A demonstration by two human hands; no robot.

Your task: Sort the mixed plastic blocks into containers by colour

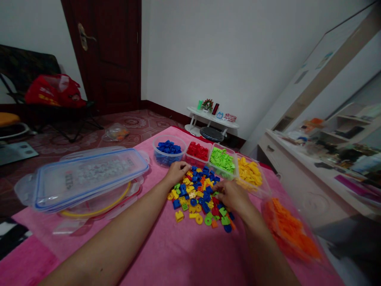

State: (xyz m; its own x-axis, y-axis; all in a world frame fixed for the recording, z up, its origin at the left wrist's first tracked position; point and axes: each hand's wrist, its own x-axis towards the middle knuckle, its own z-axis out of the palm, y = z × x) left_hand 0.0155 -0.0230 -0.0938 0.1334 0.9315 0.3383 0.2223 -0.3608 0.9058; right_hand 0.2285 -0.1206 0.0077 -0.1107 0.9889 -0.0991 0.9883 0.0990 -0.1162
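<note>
A mixed pile of toy building bricks [195, 192] in blue, yellow, green, red and orange lies on the pink cloth. My left hand [177, 172] is at the pile's far left edge, its fingers pressed together; what they hold, if anything, is hidden. At the right side of the pile, my right hand [233, 194] has its fingers curled down among the bricks, and I cannot make out what is between them. Behind the pile stand a round tub of blue bricks [168, 153], a box of red bricks [197, 154], one of green bricks [222, 161] and one of yellow bricks [250, 172].
A container of orange bricks [293, 230] sits by the right edge of the pink-covered table [178, 254]. Stacked clear lids [89, 178] lie at the left. Beyond are a small white stand [214, 118], a dark door [114, 51] and a white cabinet [297, 182].
</note>
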